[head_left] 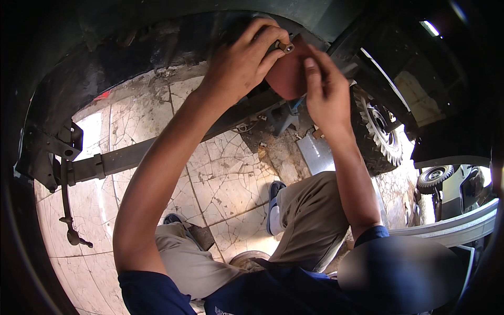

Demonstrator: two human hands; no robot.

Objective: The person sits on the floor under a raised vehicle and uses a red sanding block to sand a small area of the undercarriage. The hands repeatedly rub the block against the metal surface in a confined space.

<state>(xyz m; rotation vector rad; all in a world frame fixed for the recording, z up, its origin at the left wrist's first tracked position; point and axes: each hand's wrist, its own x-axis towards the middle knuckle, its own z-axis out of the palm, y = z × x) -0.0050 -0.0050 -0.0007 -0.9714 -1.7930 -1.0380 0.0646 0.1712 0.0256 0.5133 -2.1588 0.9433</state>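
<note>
At the upper middle my left hand [242, 62] is closed, pinching a small metal piece [287, 48] with a round hole in its end. Its exact kind is hard to make out, and part of it is hidden behind the fingers. To the right, my right hand [328, 86] grips a reddish-brown sheet, which looks like sandpaper [289, 77], between thumb and fingers. The sheet hangs just below and beside the metal piece; whether they touch I cannot tell. Slight blur smears the right fingers.
Dark vehicle bodywork [152, 39] arches close above my hands. A long metal beam [126, 158] crosses beneath my left forearm. At right stand a knobbly tyre [367, 142] and a grey metal plate [316, 152]. Cracked tiles [226, 170] cover the floor around my feet.
</note>
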